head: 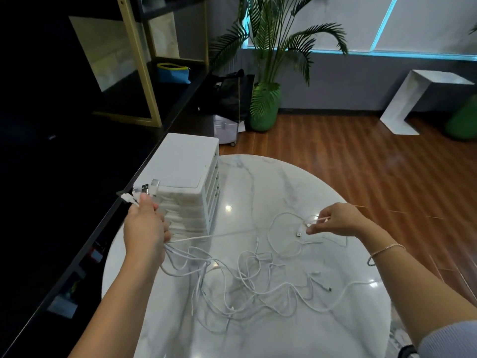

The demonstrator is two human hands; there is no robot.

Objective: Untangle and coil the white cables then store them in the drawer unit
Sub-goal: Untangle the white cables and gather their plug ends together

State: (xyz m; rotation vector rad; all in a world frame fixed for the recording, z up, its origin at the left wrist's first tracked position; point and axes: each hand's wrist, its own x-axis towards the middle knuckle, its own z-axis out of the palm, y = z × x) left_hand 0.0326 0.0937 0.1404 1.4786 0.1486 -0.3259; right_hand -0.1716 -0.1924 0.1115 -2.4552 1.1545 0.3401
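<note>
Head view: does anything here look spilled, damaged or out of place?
Nothing looks spilled or damaged. The only disorder is the tangle of thin white cables sprawled across the round white marble table, which the task expects. The left hand grips several plug ends; the right hand pinches one.

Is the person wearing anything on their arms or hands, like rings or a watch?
Both hands are bare: no gloves or rings show. The right wrist wears a thin silvery bracelet. Higher up that arm is the edge of a pale blue ribbed sleeve, with a dark band beside it. The left hand and forearm wear nothing.
</note>
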